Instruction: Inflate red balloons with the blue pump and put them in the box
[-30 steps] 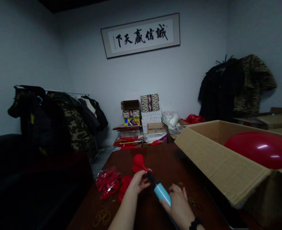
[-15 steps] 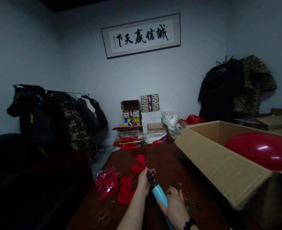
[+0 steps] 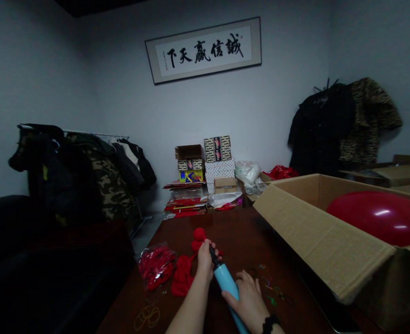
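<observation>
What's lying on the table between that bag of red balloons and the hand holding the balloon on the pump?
In the head view, a loose heap of limp red balloons lies between the bag and the left hand.

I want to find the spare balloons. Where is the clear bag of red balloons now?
In the head view, the bag of red balloons lies low on the dark table, left of the left hand, beside a loose red balloon pile.

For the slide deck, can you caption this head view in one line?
Left hand pinches a small red balloon onto a blue hand pump gripped by the right hand.
</observation>
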The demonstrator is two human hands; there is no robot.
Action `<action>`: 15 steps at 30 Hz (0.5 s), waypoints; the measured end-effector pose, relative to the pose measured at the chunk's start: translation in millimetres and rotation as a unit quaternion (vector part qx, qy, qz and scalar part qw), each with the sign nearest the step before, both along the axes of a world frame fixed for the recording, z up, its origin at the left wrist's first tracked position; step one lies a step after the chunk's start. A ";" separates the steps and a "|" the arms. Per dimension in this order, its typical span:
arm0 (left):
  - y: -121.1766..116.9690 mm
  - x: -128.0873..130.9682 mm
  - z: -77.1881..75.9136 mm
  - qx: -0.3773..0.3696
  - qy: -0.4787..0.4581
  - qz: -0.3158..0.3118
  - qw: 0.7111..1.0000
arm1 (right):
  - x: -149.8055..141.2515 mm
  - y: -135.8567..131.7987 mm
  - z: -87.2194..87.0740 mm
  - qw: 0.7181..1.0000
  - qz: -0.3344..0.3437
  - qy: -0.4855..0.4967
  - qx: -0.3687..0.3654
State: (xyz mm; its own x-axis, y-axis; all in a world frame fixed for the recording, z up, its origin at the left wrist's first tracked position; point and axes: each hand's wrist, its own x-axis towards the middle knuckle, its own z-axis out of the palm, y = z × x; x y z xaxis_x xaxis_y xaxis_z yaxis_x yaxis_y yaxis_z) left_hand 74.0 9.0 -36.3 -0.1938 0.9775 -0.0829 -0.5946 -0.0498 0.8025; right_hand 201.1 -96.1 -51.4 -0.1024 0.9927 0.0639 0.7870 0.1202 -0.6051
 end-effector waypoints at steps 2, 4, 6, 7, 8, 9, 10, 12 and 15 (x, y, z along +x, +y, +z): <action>3.8 -7.7 5.6 -0.001 -0.004 0.007 1.000 | -2.9 -3.3 4.8 0.999 0.021 0.018 -0.019; 7.9 -18.8 11.7 -0.004 -0.018 0.015 1.000 | -4.7 -9.2 10.6 0.998 0.042 0.029 -0.026; 12.4 -31.9 17.9 -0.004 -0.027 0.024 0.999 | -3.2 -16.4 15.4 0.997 0.067 0.029 -0.040; 14.7 -38.7 20.9 -0.004 -0.032 0.028 0.999 | -0.8 -20.1 17.1 0.995 0.082 0.024 -0.049; 16.9 -45.5 23.8 -0.004 -0.035 0.033 0.999 | 2.4 -23.6 18.6 0.993 0.098 0.017 -0.060; 18.9 -51.9 26.5 -0.005 -0.039 0.037 0.999 | 6.1 -26.8 19.9 0.991 0.113 0.010 -0.067; 20.8 -57.9 29.1 -0.004 -0.043 0.040 0.998 | 9.9 -29.8 21.4 0.989 0.126 0.003 -0.073; 23.6 -67.8 33.6 0.000 -0.050 0.046 0.998 | 16.5 -34.7 25.7 0.986 0.146 -0.005 -0.084; 25.5 -76.4 38.7 0.007 -0.061 0.053 0.997 | 20.8 -39.1 35.0 0.982 0.161 -0.008 -0.100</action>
